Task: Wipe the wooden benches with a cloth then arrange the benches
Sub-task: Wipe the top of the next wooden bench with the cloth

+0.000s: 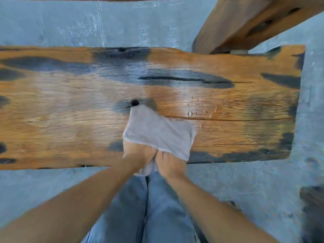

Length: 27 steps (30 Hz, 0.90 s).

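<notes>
Jeans-clad legs [147, 207]; left hand [138, 155] and right hand [168, 162], both grasping grey cloth [157, 132] on wooden table [70, 106]. Wiping apparently midway; arranging not begun.

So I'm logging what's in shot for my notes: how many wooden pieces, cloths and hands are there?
Wooden benches: 1, the bench being wiped
Other wooden furniture, partly in view: 1, upper right
Cloths: 1, the grey cloth
Hands: 2, left hand and right hand
Total: 5
</notes>
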Tool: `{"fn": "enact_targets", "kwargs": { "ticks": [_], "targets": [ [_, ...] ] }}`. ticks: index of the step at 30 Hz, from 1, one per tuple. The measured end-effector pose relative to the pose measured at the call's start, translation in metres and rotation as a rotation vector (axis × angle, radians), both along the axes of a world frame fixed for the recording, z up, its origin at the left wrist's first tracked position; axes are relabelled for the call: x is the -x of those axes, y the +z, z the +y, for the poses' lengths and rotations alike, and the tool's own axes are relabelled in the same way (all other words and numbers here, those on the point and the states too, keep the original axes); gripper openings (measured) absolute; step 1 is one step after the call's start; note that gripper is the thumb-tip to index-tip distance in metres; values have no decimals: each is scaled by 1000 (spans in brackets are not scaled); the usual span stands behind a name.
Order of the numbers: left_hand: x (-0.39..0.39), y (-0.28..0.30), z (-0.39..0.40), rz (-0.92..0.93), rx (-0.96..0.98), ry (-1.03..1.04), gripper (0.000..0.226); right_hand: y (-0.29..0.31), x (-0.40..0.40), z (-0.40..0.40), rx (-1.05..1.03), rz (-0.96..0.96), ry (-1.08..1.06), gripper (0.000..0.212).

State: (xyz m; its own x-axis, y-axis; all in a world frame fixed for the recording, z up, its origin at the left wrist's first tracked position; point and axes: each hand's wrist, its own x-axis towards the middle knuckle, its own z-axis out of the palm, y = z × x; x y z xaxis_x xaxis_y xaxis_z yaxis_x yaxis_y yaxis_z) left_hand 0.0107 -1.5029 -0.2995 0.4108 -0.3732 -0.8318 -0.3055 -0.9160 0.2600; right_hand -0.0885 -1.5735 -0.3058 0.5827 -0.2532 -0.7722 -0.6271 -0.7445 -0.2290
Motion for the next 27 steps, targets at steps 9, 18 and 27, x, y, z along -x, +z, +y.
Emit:
{"fn": "enact_targets", "kwargs": {
  "ticks": [9,18,27],
  "targets": [
    [-144,-40,-135,-548,187,-198,68,-44,-168,-117,315,-395,-680,50],
    [61,0,81,-174,50,-335,62,2,45,77,154,28,-402,63],
    [-48,-26,-105,-388,312,-415,67,-22,-51,-130,450,-333,-720,48]
  ]
}}
